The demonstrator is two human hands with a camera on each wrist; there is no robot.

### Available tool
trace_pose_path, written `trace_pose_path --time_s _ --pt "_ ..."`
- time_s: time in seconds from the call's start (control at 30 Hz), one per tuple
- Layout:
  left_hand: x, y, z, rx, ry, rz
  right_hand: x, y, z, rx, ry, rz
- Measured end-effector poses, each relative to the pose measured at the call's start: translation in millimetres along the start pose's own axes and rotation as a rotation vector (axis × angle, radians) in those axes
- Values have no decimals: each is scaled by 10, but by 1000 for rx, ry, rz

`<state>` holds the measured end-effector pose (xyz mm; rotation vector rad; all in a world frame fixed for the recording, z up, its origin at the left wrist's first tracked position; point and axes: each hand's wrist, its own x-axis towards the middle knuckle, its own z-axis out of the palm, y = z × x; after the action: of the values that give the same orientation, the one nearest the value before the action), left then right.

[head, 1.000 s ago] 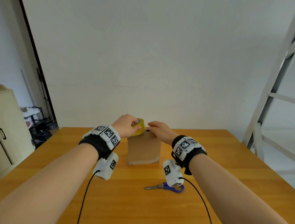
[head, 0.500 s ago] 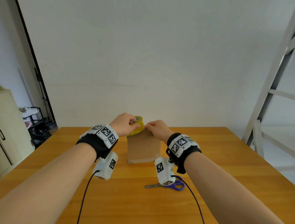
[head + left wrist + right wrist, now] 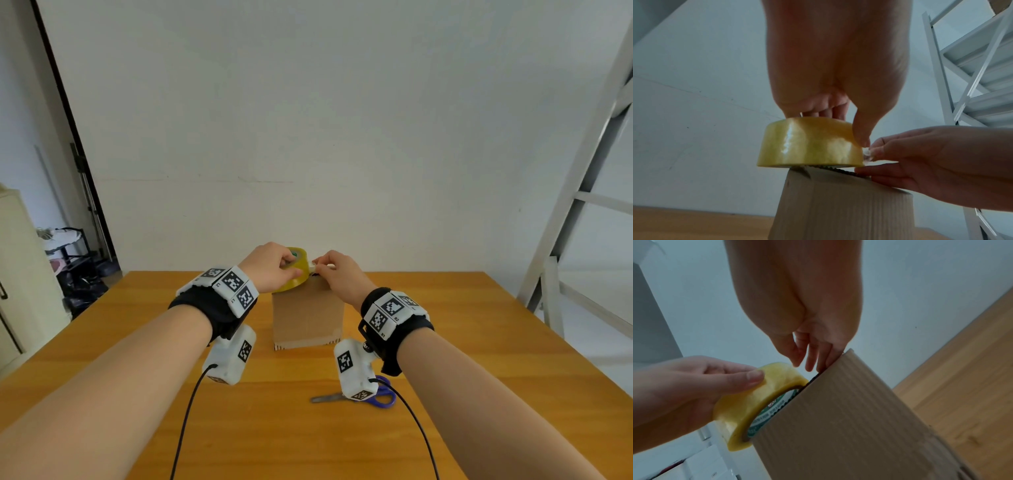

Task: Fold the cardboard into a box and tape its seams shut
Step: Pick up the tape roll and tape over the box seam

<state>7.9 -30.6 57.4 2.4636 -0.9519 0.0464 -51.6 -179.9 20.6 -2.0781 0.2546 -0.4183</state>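
A small brown cardboard box (image 3: 307,317) stands upright on the wooden table (image 3: 445,359). A yellowish roll of clear tape (image 3: 297,270) rests on the box's top edge, tilted. My left hand (image 3: 287,269) grips the roll (image 3: 809,142), thumb on its outer face and fingers over the top. My right hand (image 3: 318,269) pinches the tape's loose end (image 3: 867,154) between thumb and forefinger at the roll's right side, with its lower fingers against the box's top edge (image 3: 869,177). From the right wrist, the roll (image 3: 756,402) sits left of the box (image 3: 849,426).
Blue-handled scissors (image 3: 356,397) lie on the table in front of the box, partly under my right wrist camera. A white ladder-like frame (image 3: 582,192) stands at the right, and a cabinet (image 3: 20,274) and a dark rack stand at the left.
My right hand slid left from the box's top to the roll and took hold of the tape end. The left hand and the roll rose slightly.
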Motion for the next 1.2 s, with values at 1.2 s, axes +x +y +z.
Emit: trace_pose_path --time_s 1.2 --pt "-115 -204 -24 -15 -61 109 153 9 -104 -77 -60 54"
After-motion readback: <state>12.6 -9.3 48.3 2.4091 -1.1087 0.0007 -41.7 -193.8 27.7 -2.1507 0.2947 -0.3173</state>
